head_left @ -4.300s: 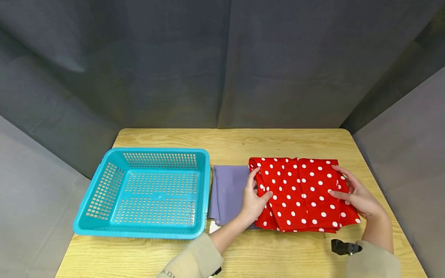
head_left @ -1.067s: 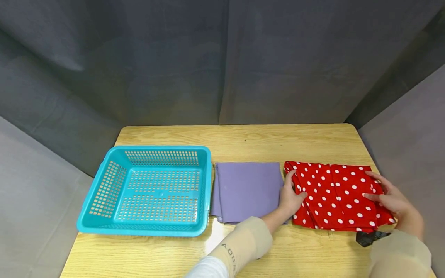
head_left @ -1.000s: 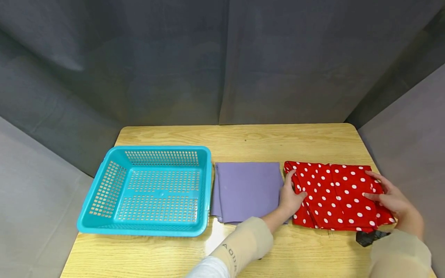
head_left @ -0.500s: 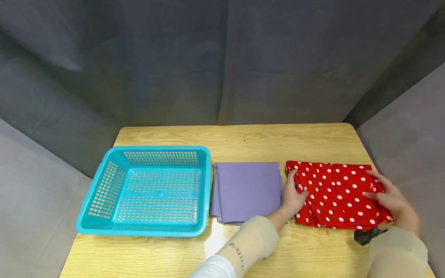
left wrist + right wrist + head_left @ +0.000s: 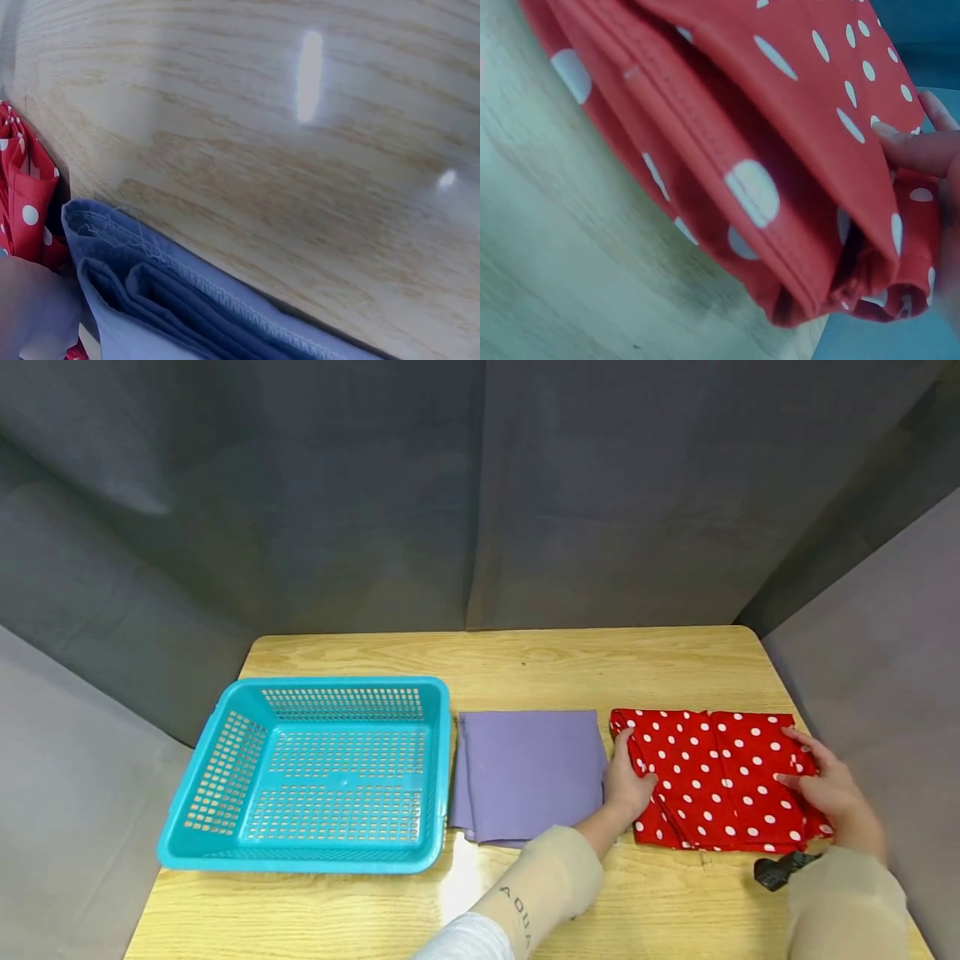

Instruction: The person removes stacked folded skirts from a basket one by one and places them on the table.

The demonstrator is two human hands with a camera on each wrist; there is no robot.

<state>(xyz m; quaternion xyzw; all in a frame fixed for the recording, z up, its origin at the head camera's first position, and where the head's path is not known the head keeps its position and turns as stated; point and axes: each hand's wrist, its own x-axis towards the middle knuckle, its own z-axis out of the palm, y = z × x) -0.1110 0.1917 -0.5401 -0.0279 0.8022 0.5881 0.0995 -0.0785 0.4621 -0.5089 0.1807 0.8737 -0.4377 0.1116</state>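
A folded red polka-dot cloth (image 5: 723,781) lies on the right part of the table, both hands at its sides. My left hand (image 5: 628,785) grips its left edge, thumb on top; the lower fingers are hidden. At the opposite edge, my right hand (image 5: 828,789) holds the cloth, and in the right wrist view the thumb (image 5: 919,150) presses on its upper layer above several stacked folds. Just left of the red cloth is a folded purple cloth (image 5: 532,777), partly behind my left forearm. Its layered, stitched edge (image 5: 187,285) shows in the left wrist view.
A turquoise plastic basket (image 5: 345,782) with perforated walls stands on the left side of the wooden table (image 5: 337,914), beside the purple cloth. Dark grey curtains (image 5: 360,510) enclose the back and sides. A black strap piece (image 5: 780,870) sits near my right wrist.
Compared with the oldest frame, both hands have moved the red polka-dot cloth to the right, off the purple cloth, which now shows more fully. Over the last second the hands stay nearly still.
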